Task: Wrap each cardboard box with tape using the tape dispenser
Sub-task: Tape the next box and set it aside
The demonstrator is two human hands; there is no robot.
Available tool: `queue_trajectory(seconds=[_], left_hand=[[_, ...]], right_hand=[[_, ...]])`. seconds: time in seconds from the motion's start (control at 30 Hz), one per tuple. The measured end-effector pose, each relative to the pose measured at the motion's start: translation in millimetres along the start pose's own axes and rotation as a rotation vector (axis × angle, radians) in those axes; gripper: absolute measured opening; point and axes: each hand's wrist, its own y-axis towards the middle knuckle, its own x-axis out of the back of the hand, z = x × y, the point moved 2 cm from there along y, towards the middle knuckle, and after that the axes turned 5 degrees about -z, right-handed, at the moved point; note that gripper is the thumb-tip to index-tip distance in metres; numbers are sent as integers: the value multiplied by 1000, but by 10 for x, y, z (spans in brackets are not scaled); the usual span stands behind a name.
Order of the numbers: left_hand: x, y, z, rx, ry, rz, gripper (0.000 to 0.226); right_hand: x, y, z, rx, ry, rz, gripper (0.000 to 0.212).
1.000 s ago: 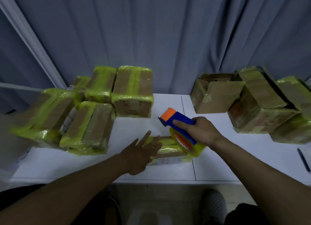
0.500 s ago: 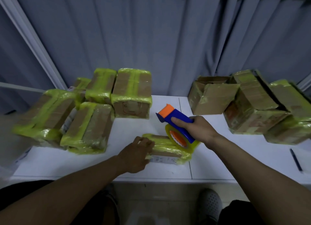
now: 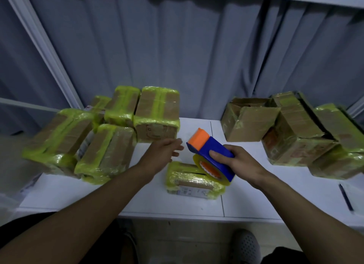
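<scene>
The right hand [image 3: 239,164] grips the tape dispenser [image 3: 211,151] over a small taped box [image 3: 192,182] on the tabletop [image 3: 137,192]; the left hand [image 3: 162,152] hovers beside it, fingers loosely spread, holding nothing

Left hand [image 3: 160,153] blurred at the fingers, small wrapped box [image 3: 188,182] partly hidden behind tape dispenser [image 3: 213,148], its label unreadable

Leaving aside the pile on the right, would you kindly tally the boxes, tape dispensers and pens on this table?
Taped boxes in the left pile: 5 visible
Front box: 1
Tape dispenser: 1
Pen: 1
Total: 8
</scene>
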Motion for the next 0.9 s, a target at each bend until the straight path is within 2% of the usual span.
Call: queue_trajectory(seconds=[0.13,0.3,0.5,0.73,0.9], left_hand=[[5,-192,-230,-18,-59,30,24],[101,-227,-294,-69,-9,-46,10],[84,-217,-217,-10,-52,-60,13],[104,-219,-141,-79,-57,-148,6],[198,-172,-94,-49,-23,-155,8]], right_hand=[[-21,-65,65,71,31,55,54],[-33,-96,72,106,31,89,52],[-48,-101,104,120,36,96,44],[-98,-67,132,116,-41,92,46],[-177,-54,208,109,-160,115,45]])
